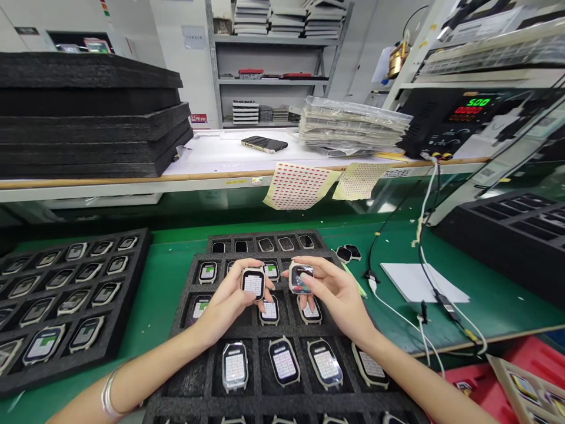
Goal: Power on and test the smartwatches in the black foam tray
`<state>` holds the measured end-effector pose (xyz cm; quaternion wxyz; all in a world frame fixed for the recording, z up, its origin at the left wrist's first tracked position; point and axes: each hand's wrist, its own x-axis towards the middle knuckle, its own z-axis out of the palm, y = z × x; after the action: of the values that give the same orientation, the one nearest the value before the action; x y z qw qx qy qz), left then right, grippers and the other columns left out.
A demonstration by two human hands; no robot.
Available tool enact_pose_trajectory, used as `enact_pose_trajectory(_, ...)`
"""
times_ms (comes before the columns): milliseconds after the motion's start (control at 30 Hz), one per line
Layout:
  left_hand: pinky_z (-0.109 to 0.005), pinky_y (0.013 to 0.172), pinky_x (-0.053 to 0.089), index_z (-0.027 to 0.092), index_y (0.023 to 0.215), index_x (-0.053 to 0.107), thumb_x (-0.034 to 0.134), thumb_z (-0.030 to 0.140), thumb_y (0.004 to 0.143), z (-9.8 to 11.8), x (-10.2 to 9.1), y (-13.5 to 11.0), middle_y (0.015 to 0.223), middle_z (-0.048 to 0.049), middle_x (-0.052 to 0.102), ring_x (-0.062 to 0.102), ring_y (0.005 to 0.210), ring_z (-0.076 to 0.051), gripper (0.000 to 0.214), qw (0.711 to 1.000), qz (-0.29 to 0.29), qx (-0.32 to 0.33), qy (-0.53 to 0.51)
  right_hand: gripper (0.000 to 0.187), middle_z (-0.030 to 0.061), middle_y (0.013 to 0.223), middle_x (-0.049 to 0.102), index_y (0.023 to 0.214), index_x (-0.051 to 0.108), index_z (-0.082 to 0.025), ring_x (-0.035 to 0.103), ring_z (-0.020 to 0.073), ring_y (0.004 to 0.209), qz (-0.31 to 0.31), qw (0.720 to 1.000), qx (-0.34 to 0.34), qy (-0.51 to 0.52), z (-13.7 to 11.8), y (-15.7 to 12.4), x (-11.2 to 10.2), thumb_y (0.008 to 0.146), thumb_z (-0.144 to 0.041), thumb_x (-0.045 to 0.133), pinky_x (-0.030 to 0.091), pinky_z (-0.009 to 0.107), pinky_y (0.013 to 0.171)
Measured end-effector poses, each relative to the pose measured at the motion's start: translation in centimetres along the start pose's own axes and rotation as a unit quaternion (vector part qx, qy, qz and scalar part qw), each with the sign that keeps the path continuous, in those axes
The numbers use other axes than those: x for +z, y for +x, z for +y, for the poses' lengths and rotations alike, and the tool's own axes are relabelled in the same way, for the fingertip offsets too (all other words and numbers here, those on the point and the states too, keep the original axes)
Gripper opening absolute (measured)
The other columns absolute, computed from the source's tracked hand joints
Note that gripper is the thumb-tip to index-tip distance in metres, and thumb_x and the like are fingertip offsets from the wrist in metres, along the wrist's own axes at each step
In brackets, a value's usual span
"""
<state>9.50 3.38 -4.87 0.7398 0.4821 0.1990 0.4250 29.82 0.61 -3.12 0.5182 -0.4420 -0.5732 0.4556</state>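
My left hand (233,294) is closed around a smartwatch (253,284) without a strap, its lit screen showing a white grid. In my right hand (339,291) is a second smartwatch (301,278), with a darker, colourful screen under my thumb. Both are held a little above a black foam tray (189,377). Several more strapless watches lie in its compartments, among them one watch (235,366) with a lit grid screen below my left hand and another (325,363) below my right. My hands hide part of the tray's middle rows.
Another foam tray (128,300) of watches lies at left. Stacked black foam (88,118) and a phone (265,144) rest on the shelf. A power supply (454,121) stands at right, with cables (421,235) hanging down. White paper (424,282) and loose watch screens (344,254) lie on the green bench.
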Motion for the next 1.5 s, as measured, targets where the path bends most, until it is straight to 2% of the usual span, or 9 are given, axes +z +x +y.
enact_pose_trajectory(133, -0.029, 0.066, 0.046, 0.021, 0.111, 0.044, 0.048, 0.021, 0.090, -0.4, -0.3, 0.0, 0.094, -0.0057, 0.059, 0.057, 0.079, -0.016, 0.021, 0.999, -0.002, 0.019, 0.028, 0.025, 0.0043, 0.081, 0.066, 0.110, 0.060, -0.020, 0.057, 0.0119, 0.047, 0.009, 1.000, 0.001, -0.009, -0.3, -0.1, 0.1, 0.087, -0.031, 0.061, 0.047, 0.022, 0.042)
enact_pose_trajectory(267, -0.027, 0.059, 0.043, 0.020, 0.104, 0.046, 0.046, 0.029, 0.093, -0.6, -0.5, 0.0, 0.087, -0.0046, 0.060, 0.057, 0.068, -0.014, 0.014, 0.997, 0.005, 0.032, 0.070, 0.025, 0.0054, 0.083, 0.067, 0.108, 0.060, -0.019, 0.057, 0.0127, 0.046, 0.006, 1.000, 0.003, -0.011, -0.4, -0.1, 0.1, 0.087, -0.032, 0.062, 0.048, 0.024, 0.042)
enact_pose_trajectory(400, -0.029, 0.065, 0.045, 0.021, 0.108, 0.045, 0.047, 0.025, 0.092, -0.5, -0.5, 0.0, 0.092, -0.0046, 0.058, 0.057, 0.076, -0.016, 0.017, 0.999, -0.007, 0.030, 0.044, 0.024, 0.0063, 0.088, 0.069, 0.108, 0.060, -0.020, 0.059, 0.0130, 0.047, 0.004, 1.000, -0.002, -0.006, -0.2, 0.0, 0.0, 0.088, -0.032, 0.061, 0.049, 0.024, 0.043)
enact_pose_trajectory(567, -0.033, 0.073, 0.047, 0.022, 0.115, 0.043, 0.052, 0.014, 0.083, -0.5, -0.5, -0.1, 0.104, -0.0068, 0.056, 0.056, 0.088, -0.019, 0.034, 0.999, -0.025, 0.029, 0.001, 0.021, 0.0068, 0.093, 0.070, 0.109, 0.061, -0.022, 0.060, 0.0126, 0.047, 0.000, 1.000, -0.006, 0.006, -0.1, 0.0, -0.3, 0.090, -0.032, 0.059, 0.049, 0.024, 0.043)
enact_pose_trajectory(767, -0.033, 0.074, 0.048, 0.023, 0.116, 0.043, 0.051, 0.015, 0.087, -0.5, -0.5, -0.2, 0.105, -0.0070, 0.056, 0.057, 0.088, -0.018, 0.031, 0.999, -0.011, 0.023, 0.033, 0.024, 0.0082, 0.093, 0.070, 0.108, 0.061, -0.021, 0.059, 0.0131, 0.046, 0.010, 1.000, 0.002, 0.007, 0.0, 0.0, -0.2, 0.088, -0.033, 0.060, 0.049, 0.025, 0.042)
enact_pose_trajectory(1067, -0.033, 0.072, 0.049, 0.022, 0.113, 0.047, 0.055, 0.025, 0.088, -0.3, -0.2, -0.2, 0.101, -0.0074, 0.058, 0.059, 0.085, -0.019, 0.026, 0.999, 0.009, 0.017, 0.031, 0.026, 0.0069, 0.085, 0.069, 0.110, 0.061, -0.020, 0.059, 0.0136, 0.046, 0.015, 1.000, 0.001, 0.009, -0.1, -0.1, -0.2, 0.088, -0.033, 0.061, 0.048, 0.025, 0.041)
enact_pose_trajectory(1267, -0.033, 0.072, 0.048, 0.022, 0.113, 0.047, 0.055, 0.014, 0.082, -0.3, -0.1, -0.2, 0.101, -0.0070, 0.059, 0.059, 0.087, -0.020, 0.033, 1.000, 0.011, 0.014, -0.001, 0.027, 0.0049, 0.082, 0.069, 0.110, 0.061, -0.020, 0.060, 0.0133, 0.046, -0.004, 1.000, 0.007, 0.019, -0.1, 0.1, -0.2, 0.086, -0.031, 0.063, 0.050, 0.023, 0.043)
enact_pose_trajectory(1400, -0.033, 0.073, 0.048, 0.023, 0.114, 0.046, 0.053, 0.011, 0.082, -0.1, 0.0, -0.4, 0.101, -0.0060, 0.059, 0.059, 0.088, -0.020, 0.036, 1.000, 0.006, 0.011, 0.001, 0.021, 0.0042, 0.077, 0.068, 0.103, 0.063, -0.021, 0.057, 0.0111, 0.041, 0.015, 1.000, 0.000, 0.018, -1.4, -0.6, 0.6, 0.084, -0.029, 0.066, 0.049, 0.021, 0.038)
enact_pose_trajectory(1500, -0.032, 0.074, 0.048, 0.024, 0.115, 0.046, 0.052, 0.014, 0.086, 0.0, 0.2, -0.6, 0.100, -0.0051, 0.059, 0.059, 0.088, -0.019, 0.031, 1.000, 0.004, 0.010, 0.011, 0.034, 0.0086, 0.092, 0.070, 0.113, 0.060, -0.025, 0.067, 0.0184, 0.060, -0.068, 0.997, -0.009, 0.039, -4.2, -2.7, 1.5, 0.080, -0.030, 0.071, 0.057, 0.026, 0.050)
